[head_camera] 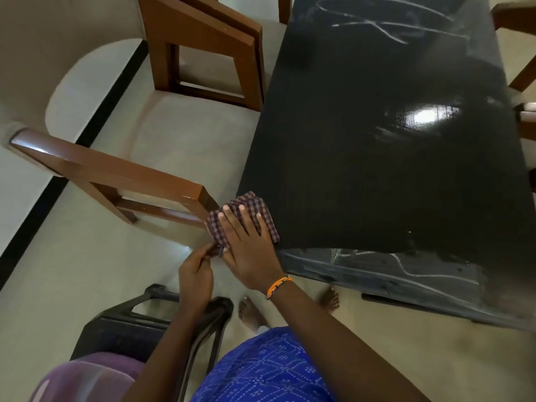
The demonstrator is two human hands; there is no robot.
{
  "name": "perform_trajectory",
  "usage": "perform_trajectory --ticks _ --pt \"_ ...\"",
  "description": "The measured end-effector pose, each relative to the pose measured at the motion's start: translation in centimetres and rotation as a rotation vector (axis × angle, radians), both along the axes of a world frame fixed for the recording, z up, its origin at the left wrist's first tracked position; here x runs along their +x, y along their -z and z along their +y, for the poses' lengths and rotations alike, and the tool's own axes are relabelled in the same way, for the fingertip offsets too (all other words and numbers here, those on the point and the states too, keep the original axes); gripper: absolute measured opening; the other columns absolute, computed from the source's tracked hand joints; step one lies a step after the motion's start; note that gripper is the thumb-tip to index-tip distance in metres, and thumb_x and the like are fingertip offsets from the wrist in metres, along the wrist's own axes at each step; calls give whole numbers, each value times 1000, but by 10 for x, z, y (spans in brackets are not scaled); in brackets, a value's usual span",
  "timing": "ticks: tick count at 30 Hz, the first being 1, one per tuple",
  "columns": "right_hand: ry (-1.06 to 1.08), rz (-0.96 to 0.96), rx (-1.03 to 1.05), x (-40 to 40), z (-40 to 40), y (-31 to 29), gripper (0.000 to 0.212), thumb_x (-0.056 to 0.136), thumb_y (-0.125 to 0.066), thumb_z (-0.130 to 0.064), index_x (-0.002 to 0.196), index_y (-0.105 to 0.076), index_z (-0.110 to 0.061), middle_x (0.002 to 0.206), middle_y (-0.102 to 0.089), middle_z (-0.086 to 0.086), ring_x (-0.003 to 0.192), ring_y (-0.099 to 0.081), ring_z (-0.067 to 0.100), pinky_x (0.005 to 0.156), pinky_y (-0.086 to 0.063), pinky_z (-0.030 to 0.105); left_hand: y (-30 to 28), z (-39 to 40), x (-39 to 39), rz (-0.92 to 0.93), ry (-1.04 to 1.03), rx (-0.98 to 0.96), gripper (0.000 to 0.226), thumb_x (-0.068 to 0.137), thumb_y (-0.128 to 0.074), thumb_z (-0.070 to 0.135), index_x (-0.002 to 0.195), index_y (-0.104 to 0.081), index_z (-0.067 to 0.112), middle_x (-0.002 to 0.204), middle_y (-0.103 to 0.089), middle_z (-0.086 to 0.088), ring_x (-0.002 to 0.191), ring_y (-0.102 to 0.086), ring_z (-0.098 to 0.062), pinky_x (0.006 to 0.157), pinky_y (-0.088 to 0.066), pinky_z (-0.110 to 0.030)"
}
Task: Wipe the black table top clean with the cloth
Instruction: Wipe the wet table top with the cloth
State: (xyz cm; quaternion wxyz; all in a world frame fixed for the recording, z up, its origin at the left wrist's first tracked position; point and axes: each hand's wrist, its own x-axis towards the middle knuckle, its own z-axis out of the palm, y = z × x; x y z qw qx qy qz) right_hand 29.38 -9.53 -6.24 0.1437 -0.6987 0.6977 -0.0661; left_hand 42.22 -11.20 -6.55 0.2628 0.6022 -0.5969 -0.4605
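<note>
Dim indoor light; a bright glare patch shines on the black counter [377,140]. Wide-angle distortion bends the edges, where detail blurs softly.

Black table top [391,158] seen at frame right, w/ white smears at upper right. Checked cloth [246,207] is laid on its lower-left corner, overhanging edge.

Worktop [391,146]: right of view. Cloth [249,211]: on its near left corner, under right hand [249,248]. Left hand [195,275]: just left of that corner, off the worktop's edge. Two wooden chairs [203,50] [116,181]: left of worktop, on floor [87,271]. Plastic chair [130,320]: nearest, lower left.
</note>
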Motion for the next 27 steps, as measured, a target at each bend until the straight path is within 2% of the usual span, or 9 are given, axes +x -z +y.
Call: perform_trajectory --ticks 4,6,10,13,15,18,21,23,27 --pt "9 -10 0 -41 22 -1 67 85 -31 -33 150 -18 -19 159 -17 0 148 -6 20 120 -3 46 -3 -3 5 106 -87 114 35 89 -40 -6 105 -66 10 102 -68 -6 95 -62 -16 88 -46 -26" --pt "125 21 16 -67 41 -2 69 84 -31 -34 150 -17 -20 159 -17 -2 148 -7 18 120 -10 45 -4 -5 4 135 -89 160 31 89 -44 -2 105 -66 13 103 -68 -4 95 -62 -10 86 -47 -24" --pt "424 74 43 -122 93 -9 70 84 -26 -40 150 -15 -22 159 -16 -1 147 -11 19 117 -15 44 -4 -6 -1 201 -86 254 27 91 -47 2 111 -64 11 108 -65 -6 102 -61 -18 89 -51 -32" --pt "556 136 40 -142 124 -13 70 84 -30 -44 147 -26 -13 152 -32 10 141 -27 28 111 -26 48 -5 -8 0 232 -107 288 26 92 -45 3 107 -65 12 104 -66 -6 99 -63 -20 84 -52 -30" --pt "570 160 28 -145 125 -13 71 82 -33 -48 139 -36 -5 141 -41 17 132 -37 35 108 -27 49 -7 -10 2 262 -130 325 26 91 -45 2 99 -66 14 99 -68 -6 96 -65 -21 81 -52 -27" --pt "517 106 -17 -136 110 -12 72 80 -39 -47 137 -36 -3 143 -36 19 137 -29 37 116 -20 50 -8 -8 6 313 -176 377 26 90 -45 -1 97 -67 11 98 -69 -12 95 -67 -24 81 -52 -27" --pt "387 25 -46 -106 89 -7 78 82 -44 -45 146 -23 -7 157 -16 14 147 -6 30 120 -6 46 -8 -6 5 326 -202 383 24 90 -46 -2 101 -66 7 101 -69 -17 95 -67 -25 84 -52 -29" --pt "281 -19 -29 -75 69 -5 80 84 -42 -45 150 -13 -11 160 -5 10 148 3 26 121 1 44 -9 -5 3 344 -232 389 25 89 -46 -4 102 -66 5 102 -68 -16 94 -67 -23 83 -52 -27" --pt "19 -52 -11 -6 28 -2 76 87 -41 -39 150 -7 -13 160 -6 12 148 3 27 120 0 47 -12 1 3 314 -215 371 30 90 -42 -3 104 -65 8 103 -69 -11 95 -66 -19 80 -51 -24"
